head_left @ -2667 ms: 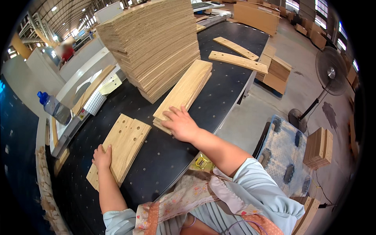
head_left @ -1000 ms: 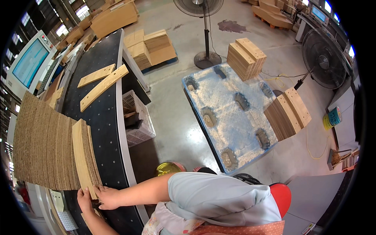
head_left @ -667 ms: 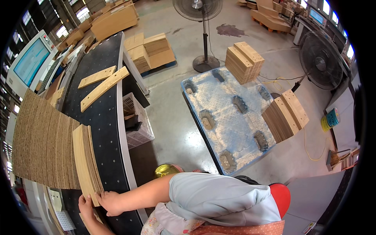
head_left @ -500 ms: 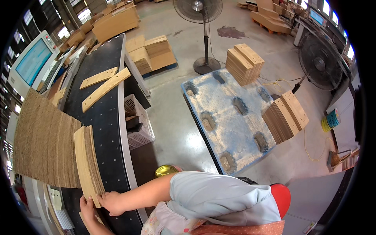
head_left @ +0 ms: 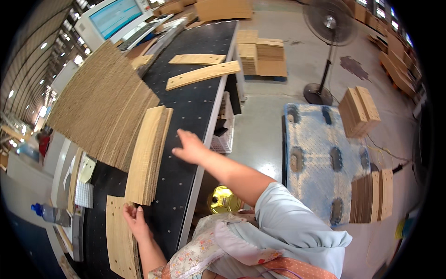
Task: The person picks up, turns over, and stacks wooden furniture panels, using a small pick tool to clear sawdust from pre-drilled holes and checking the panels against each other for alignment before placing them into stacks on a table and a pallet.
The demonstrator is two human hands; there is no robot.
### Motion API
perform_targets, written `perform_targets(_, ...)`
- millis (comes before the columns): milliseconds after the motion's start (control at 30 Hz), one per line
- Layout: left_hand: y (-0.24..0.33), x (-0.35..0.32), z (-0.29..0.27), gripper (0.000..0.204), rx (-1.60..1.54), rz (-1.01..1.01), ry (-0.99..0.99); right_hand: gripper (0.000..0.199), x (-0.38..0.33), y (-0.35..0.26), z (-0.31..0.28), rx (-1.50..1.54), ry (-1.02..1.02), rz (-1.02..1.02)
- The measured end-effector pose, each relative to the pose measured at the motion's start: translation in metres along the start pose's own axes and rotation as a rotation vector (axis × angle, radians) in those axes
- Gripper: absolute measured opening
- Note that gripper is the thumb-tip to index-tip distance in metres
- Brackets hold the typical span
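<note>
A stack of narrow wood-coloured boards (head_left: 147, 153) stands on edge on the black table (head_left: 179, 186), leaning along a tall block of brown corrugated sheets (head_left: 104, 104). At the stack's near end is my left hand (head_left: 136, 222), fingers up and apart, its tips close to or touching the board ends. My right hand (head_left: 189, 148) hovers over the table to the right of the stack, fingers spread and nothing in them. Below the left hand lies another group of boards (head_left: 120, 239) with small holes, partly hidden by my forearm.
Two loose drilled boards (head_left: 204, 74) lie at the table's far end, near a monitor (head_left: 114, 19). To the right, a blue pallet (head_left: 316, 158) carries board stacks (head_left: 360, 111) at its edge. A fan (head_left: 325, 51), a crate (head_left: 225, 128) and a gold tin (head_left: 224, 200) stand nearby.
My right hand has left the stack's near end and moved up along its right side, opening. The left hand stays by the near end. The whole view has turned left.
</note>
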State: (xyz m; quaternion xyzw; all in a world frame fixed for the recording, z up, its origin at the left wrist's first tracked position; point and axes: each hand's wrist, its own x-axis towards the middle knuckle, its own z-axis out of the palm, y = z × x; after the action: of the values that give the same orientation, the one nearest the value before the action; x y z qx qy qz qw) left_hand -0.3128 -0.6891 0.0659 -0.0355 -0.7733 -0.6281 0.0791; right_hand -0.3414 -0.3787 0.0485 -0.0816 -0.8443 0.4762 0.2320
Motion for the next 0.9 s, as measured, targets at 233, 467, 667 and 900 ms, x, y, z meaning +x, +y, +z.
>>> perform_targets(233, -0.003, -0.012, 0.023, 0.053, -0.487, -0.341, 0.0, 0.081, 0.095, 0.021, -0.004, 0.079, -0.007, 0.094)
perform_targets(467, 0.018, -0.008, 0.052, 0.045, -0.513, -0.49, 0.178, 0.073, 0.154, 0.035, 0.017, 0.095, -0.063, 0.177)
perform_targets(667, 0.025, -0.009, 0.064, 0.043, -0.458, -0.509, 0.166, 0.056, 0.151, 0.037, 0.019, -0.048, 0.001, 0.172)
perform_targets(900, 0.031, -0.007, 0.079, 0.04, -0.357, -0.486, 0.128, 0.05, 0.157, 0.044, 0.005, -0.108, 0.05, 0.18)
